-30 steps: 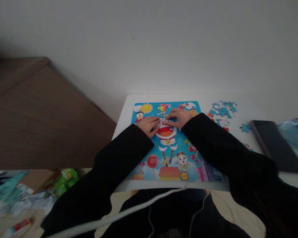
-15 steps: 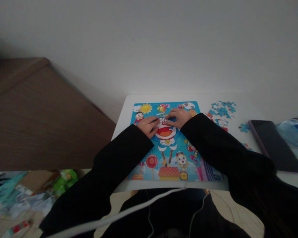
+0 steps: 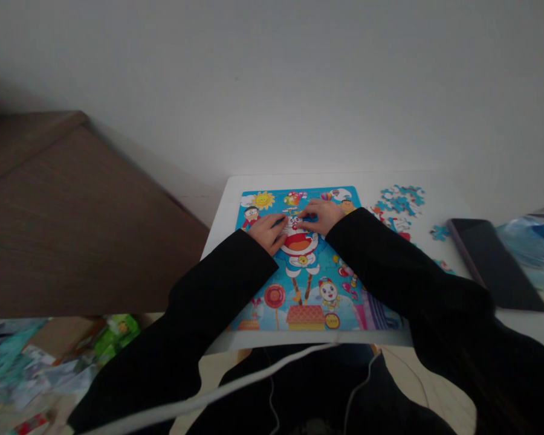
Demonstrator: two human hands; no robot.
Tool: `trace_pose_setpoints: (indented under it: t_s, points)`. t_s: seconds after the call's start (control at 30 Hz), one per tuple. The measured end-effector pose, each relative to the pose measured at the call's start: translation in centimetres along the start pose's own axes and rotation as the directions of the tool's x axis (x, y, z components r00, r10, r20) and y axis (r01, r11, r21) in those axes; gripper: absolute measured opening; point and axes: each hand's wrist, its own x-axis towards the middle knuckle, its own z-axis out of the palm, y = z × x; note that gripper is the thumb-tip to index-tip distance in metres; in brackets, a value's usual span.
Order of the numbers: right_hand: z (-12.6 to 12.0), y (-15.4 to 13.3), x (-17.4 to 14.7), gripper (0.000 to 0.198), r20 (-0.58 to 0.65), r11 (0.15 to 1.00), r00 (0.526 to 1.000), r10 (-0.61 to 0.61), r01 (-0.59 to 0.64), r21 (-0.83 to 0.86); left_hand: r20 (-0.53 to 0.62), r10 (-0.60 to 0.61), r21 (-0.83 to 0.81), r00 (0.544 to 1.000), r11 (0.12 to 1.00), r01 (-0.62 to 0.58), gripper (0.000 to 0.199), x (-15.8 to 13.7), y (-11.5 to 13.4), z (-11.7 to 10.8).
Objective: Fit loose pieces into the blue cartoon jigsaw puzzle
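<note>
A cartoon jigsaw puzzle (image 3: 306, 281) in a blue board lies flat on the white table (image 3: 221, 208), with a blue and white cat figure at its middle. My left hand (image 3: 268, 232) rests on the left of the figure's face, fingers stretched out and thumb apart. Against the right of the same face, my right hand (image 3: 321, 217) has thumb and fingertips pinched at a puzzle piece (image 3: 294, 222) with the eyes and red nose. The fingers partly hide this piece, and I cannot see whether it lies fully flat.
Loose puzzle pieces (image 3: 401, 200) are heaped right of the board, with a single blue piece (image 3: 439, 232) nearby. A dark phone (image 3: 494, 263) and a clear plastic bag (image 3: 535, 241) sit farther right. A brown wooden cabinet (image 3: 86, 229) stands left. A white cable (image 3: 236, 386) crosses in front.
The whole view has shifted slightly, so the table and items appear a little farther left. Both hands stay at the figure's face with almost no visible movement.
</note>
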Motion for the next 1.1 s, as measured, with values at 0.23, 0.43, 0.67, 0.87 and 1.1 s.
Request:
trace_pose_setpoints:
  t_s: [0.23, 0.43, 0.67, 0.87, 1.1]
  points:
    - [-0.3, -0.3, 0.1, 0.024, 0.023, 1.000, 0.999, 0.024, -0.024, -0.005, -0.019, 0.090, 0.074, 0.996, 0.993, -0.088, 0.044, 0.1, -0.3, -0.2]
    - [-2.0, -0.1, 0.0, 0.024, 0.052, 0.999, 0.998, 0.036, -0.036, -0.008, -0.048, 0.117, 0.059, 0.992, 0.992, -0.114, 0.044, 0.1, -0.7, -0.3]
    - [-11.7, 4.4, -3.1, 0.024, -0.174, 0.985, 0.972, 0.156, -0.167, -0.048, 0.002, 0.047, 0.031, 0.999, 0.998, -0.047, 0.048, 0.4, -0.7, -0.7]
    - [-13.9, 10.3, -6.4, 0.026, 0.011, 0.937, 0.957, 0.291, -0.283, -0.207, 0.047, -0.030, -0.066, 0.998, 0.997, 0.033, 0.050, 0.3, -1.1, -0.5]
    - [-11.7, 12.9, -9.2, 0.029, 0.284, 0.935, 0.905, 0.318, -0.249, -0.252, 0.013, -0.040, -0.107, 0.999, 0.993, 0.042, 0.049, 0.2, -1.5, -0.2]
